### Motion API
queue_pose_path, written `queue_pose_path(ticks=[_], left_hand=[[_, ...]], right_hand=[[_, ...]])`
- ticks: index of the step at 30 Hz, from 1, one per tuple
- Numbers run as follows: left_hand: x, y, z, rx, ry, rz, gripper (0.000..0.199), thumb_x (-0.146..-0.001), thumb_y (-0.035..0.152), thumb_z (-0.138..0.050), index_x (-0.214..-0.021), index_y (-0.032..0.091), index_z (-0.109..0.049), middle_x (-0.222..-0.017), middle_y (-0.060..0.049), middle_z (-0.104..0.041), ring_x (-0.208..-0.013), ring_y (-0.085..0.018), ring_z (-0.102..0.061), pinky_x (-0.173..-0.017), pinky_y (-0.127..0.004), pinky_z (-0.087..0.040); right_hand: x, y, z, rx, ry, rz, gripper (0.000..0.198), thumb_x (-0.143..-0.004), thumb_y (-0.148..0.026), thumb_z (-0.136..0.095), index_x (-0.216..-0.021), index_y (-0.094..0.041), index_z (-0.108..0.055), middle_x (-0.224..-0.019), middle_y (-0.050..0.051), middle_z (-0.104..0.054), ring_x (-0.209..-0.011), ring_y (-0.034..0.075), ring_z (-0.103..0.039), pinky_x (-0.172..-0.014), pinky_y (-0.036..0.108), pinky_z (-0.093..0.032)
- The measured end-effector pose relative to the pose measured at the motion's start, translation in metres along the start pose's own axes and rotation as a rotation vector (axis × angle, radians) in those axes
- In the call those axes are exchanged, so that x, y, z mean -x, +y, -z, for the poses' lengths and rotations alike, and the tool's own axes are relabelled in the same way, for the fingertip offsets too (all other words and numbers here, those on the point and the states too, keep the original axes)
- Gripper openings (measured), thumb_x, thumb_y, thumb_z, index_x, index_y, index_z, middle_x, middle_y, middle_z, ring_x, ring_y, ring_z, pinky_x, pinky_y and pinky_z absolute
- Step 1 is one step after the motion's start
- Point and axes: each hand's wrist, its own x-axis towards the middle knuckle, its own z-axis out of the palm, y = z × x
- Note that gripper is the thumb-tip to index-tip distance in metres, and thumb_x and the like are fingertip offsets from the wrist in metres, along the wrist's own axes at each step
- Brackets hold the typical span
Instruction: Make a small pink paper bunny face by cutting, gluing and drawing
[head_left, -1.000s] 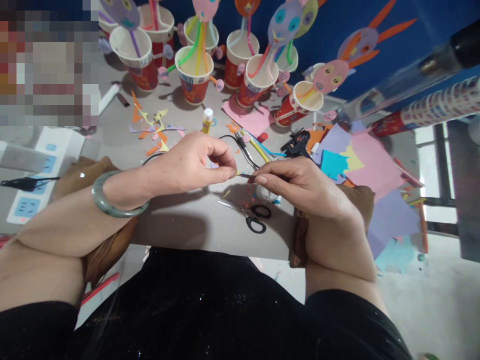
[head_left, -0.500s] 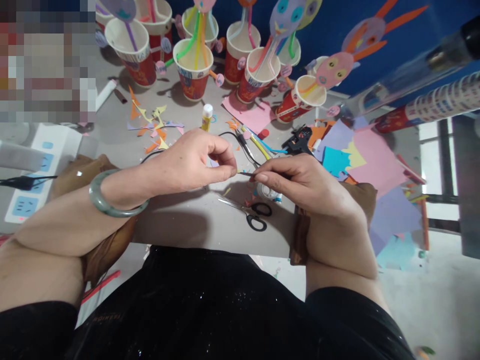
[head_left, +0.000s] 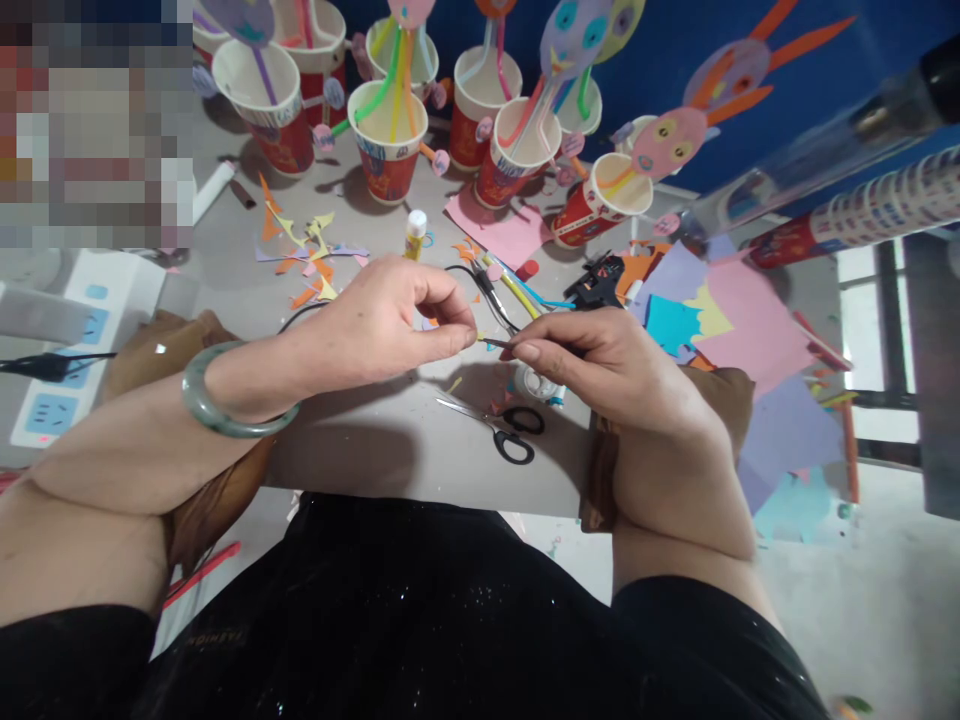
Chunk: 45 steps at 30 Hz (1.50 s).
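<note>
Over the middle of the table my left hand [head_left: 390, 315], with a green bangle [head_left: 201, 400] at its wrist, pinches thumb against fingers on a tiny yellow piece [head_left: 481, 337], mostly hidden. Facing it, my right hand [head_left: 592, 365] is closed on a thin dark pointed tool [head_left: 496, 344]; its tip meets or nearly meets the yellow piece. What kind of tool it is, I cannot tell. Black-handled scissors [head_left: 513, 432] lie just below the hands. Partly under my right hand sits a white round object [head_left: 536, 384].
Red paper cups [head_left: 386, 150] with straws and paper faces line the back. A glue stick [head_left: 415, 233], paper scraps [head_left: 311, 245] and a black glue gun [head_left: 600, 280] lie in front. Coloured paper sheets [head_left: 757, 310] are at right, a power strip [head_left: 82, 340] at left.
Both hands stay almost where they were. The gap between my left fingertips and right fingertips is slightly wider, and a little more of the tool and yellow piece shows.
</note>
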Motion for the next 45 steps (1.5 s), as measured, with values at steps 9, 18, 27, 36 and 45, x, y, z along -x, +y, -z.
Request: queue_pose_path(ticks=[9, 18, 27, 36, 45], left_hand=[[0.0014, -0.0014, -0.001, 0.042, 0.044, -0.063, 0.01, -0.084, 0.022, -0.069, -0.077, 0.019, -0.075, -0.074, 0.002, -0.075, -0.07, -0.011, -0.066, -0.066, -0.023, -0.048], [0.0006, -0.0028, -0.0022, 0.07, 0.07, -0.049, 0.008, -0.083, 0.023, -0.068, -0.077, 0.019, -0.072, -0.076, 0.001, -0.074, -0.072, -0.012, -0.067, -0.067, -0.023, -0.051], [0.001, -0.0022, -0.003, 0.1, 0.095, -0.044, 0.01, -0.084, 0.026, -0.068, -0.078, 0.019, -0.072, -0.077, 0.0, -0.074, -0.072, -0.013, -0.066, -0.068, -0.025, -0.053], [0.0018, -0.0045, -0.0036, 0.098, 0.103, -0.055, 0.011, -0.085, 0.027, -0.067, -0.08, 0.019, -0.073, -0.079, 0.0, -0.074, -0.074, -0.013, -0.066, -0.07, -0.026, -0.054], [0.0019, -0.0032, -0.0037, 0.085, 0.121, -0.05, 0.01, -0.086, 0.026, -0.068, -0.08, 0.019, -0.073, -0.079, 0.0, -0.075, -0.075, -0.014, -0.067, -0.071, -0.026, -0.055]], right_hand=[[-0.001, -0.001, -0.0023, -0.044, 0.033, 0.018, 0.054, -0.095, -0.067, -0.059, -0.082, -0.018, -0.074, -0.063, 0.0, -0.064, -0.058, 0.011, -0.051, -0.057, 0.027, -0.038], [-0.0001, 0.0, -0.0051, -0.102, 0.064, -0.016, 0.051, -0.094, -0.066, -0.062, -0.082, -0.018, -0.073, -0.056, -0.003, -0.053, -0.053, 0.01, -0.045, -0.053, 0.026, -0.035], [-0.0003, 0.0021, -0.007, -0.156, 0.079, -0.03, 0.047, -0.094, -0.062, -0.064, -0.083, -0.017, -0.074, -0.055, -0.004, -0.052, -0.051, 0.008, -0.041, -0.052, 0.026, -0.033], [-0.0002, 0.005, -0.0082, -0.168, 0.083, -0.023, 0.048, -0.094, -0.063, -0.063, -0.084, -0.017, -0.074, -0.057, -0.004, -0.052, -0.053, 0.009, -0.041, -0.052, 0.027, -0.033], [-0.0001, 0.0033, -0.0087, -0.167, 0.102, -0.032, 0.047, -0.094, -0.063, -0.064, -0.084, -0.018, -0.075, -0.059, -0.003, -0.052, -0.055, 0.009, -0.042, -0.054, 0.028, -0.033]])
